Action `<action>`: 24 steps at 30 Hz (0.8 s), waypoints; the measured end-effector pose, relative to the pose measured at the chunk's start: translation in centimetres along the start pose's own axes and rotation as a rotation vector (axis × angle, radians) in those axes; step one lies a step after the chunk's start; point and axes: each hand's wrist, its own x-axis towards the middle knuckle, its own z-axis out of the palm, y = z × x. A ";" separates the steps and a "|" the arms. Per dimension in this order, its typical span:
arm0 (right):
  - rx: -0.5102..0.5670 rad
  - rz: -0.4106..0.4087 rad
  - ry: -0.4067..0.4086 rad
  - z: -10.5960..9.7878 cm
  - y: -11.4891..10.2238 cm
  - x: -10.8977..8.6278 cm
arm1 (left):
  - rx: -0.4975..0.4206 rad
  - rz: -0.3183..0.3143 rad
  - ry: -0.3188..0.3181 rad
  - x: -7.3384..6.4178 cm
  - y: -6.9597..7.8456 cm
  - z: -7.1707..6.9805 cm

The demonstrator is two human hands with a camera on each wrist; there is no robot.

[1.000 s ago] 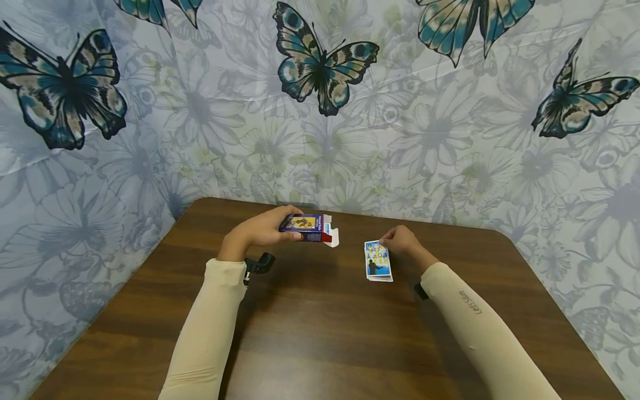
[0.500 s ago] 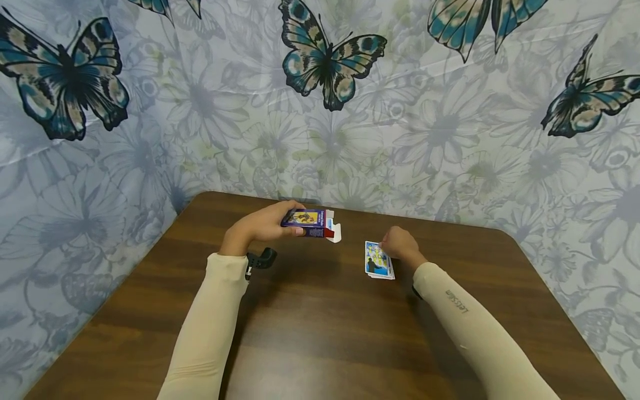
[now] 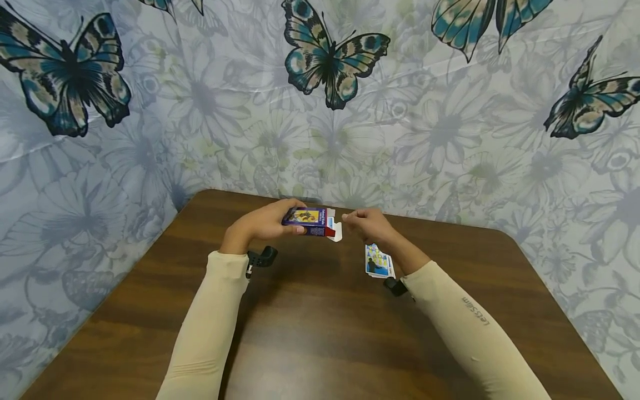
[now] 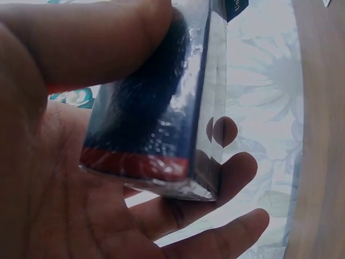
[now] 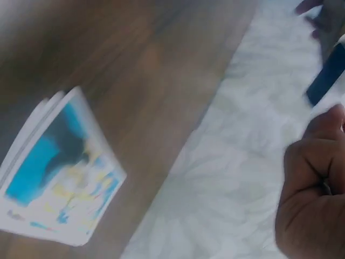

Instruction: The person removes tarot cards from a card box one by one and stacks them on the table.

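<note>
My left hand [image 3: 264, 225] grips a dark blue card box [image 3: 311, 221] above the far part of the table, thumb across one face. Its open end with white flaps [image 3: 335, 232] points right, and something light blue shows inside. In the left wrist view, the box's closed end has a red band [image 4: 135, 163]. My right hand [image 3: 371, 226] hovers just right of the flaps, fingers curled, with nothing visible in them. A slightly uneven stack of picture cards [image 3: 378, 262] lies under the right wrist, partly hidden; the right wrist view shows its top card [image 5: 64, 172].
The brown wooden table [image 3: 310, 333] has a far edge close behind both hands. A butterfly-print cloth [image 3: 330, 150] hangs beyond it. Dark wrist cameras sit on the left wrist [image 3: 262, 256] and right wrist [image 3: 395, 286].
My right hand has left the card stack and moved left and away toward the box's open end. The left hand holds the box nearly still. The stack's cards look slightly more spread.
</note>
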 end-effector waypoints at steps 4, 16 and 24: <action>-0.019 0.052 -0.078 1.2 -1.1 -0.1 | 0.003 0.000 0.001 -0.1 0.0 -0.2; -0.028 0.044 -0.114 3.7 -1.8 0.1 | 0.004 -0.006 -0.002 -0.4 0.1 -0.2; -0.056 0.065 -0.085 2.8 -1.7 -0.5 | 0.041 -0.016 -0.003 -0.3 0.1 -0.2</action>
